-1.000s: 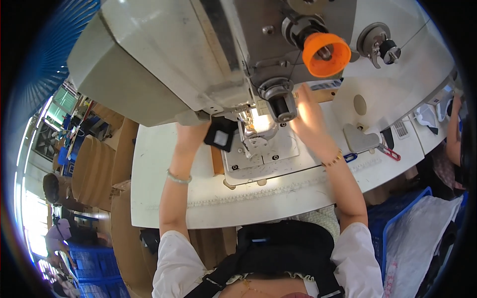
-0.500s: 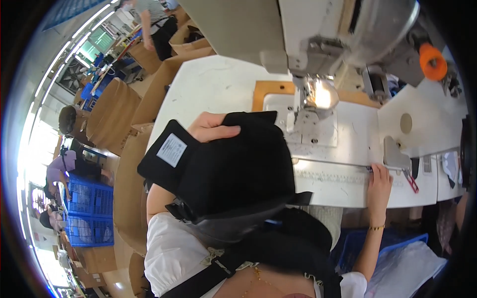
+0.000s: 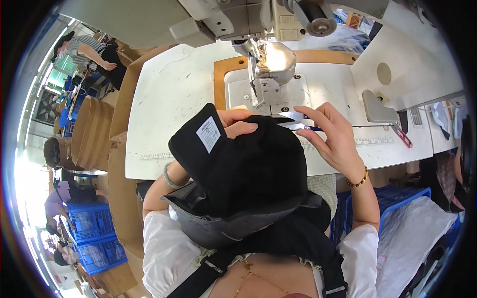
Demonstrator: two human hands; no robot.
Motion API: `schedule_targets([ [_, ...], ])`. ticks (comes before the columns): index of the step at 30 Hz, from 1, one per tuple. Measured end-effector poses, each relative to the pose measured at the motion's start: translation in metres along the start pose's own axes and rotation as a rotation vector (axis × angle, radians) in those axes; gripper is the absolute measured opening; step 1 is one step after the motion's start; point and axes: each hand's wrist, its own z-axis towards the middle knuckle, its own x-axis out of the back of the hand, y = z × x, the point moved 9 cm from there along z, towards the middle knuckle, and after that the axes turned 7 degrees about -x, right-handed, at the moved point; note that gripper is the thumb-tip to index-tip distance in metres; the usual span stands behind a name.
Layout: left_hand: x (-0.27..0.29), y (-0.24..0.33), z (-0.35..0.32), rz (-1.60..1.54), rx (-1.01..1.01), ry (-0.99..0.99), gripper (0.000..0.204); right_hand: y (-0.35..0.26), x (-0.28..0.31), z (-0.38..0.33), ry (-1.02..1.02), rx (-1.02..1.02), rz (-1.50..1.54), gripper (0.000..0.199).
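Observation:
My left hand (image 3: pixel 237 123) pinches the upper edge of a black sewn fabric piece (image 3: pixel 263 169), bag-like in shape, with thumb on top; the other fingers are hidden behind the cloth. On its raised flap (image 3: pixel 196 149) sits a white label (image 3: pixel 208 135). A smooth dark grey panel (image 3: pixel 213 231) shows along its lower side. My right hand (image 3: pixel 330 134) grips thread snips (image 3: pixel 293 120) with silver blades and blue handles. The blades are apart and point left at the cloth's top edge, close to my left fingertips. Whether they touch the cloth I cannot tell.
Just beyond stands a sewing machine with its lamp lit (image 3: pixel 278 57), on a white table (image 3: pixel 169 94). A red-handled tool (image 3: pixel 403 136) lies at the right. Cardboard boxes (image 3: pixel 124 198) and blue crates (image 3: pixel 94 223) fill the left; a blue bin (image 3: pixel 392 198) sits lower right. Other people are farther left.
My right hand has lifted from the table's ruler strip to the cloth's top edge, bringing the snips. The cloth and my left hand sit slightly further right in view, which has shifted.

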Motion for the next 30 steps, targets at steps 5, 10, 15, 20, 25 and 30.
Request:
schedule_targets([
  [5,0.005,-0.008,0.000,0.042,0.006,0.025,0.022,-0.015,-0.003,0.010,0.038,0.133,0.008,0.034],
  [10,0.011,-0.017,-0.002,-0.034,0.029,0.131,0.021,-0.024,-0.007,0.015,0.062,0.229,-0.024,0.034],
  [15,0.007,-0.007,-0.004,-0.019,-0.042,0.067,0.020,-0.027,-0.007,0.015,0.076,0.255,-0.035,0.031],
  [20,0.005,-0.002,-0.001,-0.006,-0.075,0.030,0.018,-0.019,-0.004,0.011,0.136,0.199,-0.090,0.027],
  [25,0.008,-0.005,-0.001,0.027,-0.015,0.049,0.019,0.001,0.006,0.010,0.146,0.006,0.109,0.028],
  [30,0.015,-0.010,-0.002,0.139,0.044,0.107,0.021,0.019,0.016,-0.002,-0.095,-0.237,0.330,0.037],
])
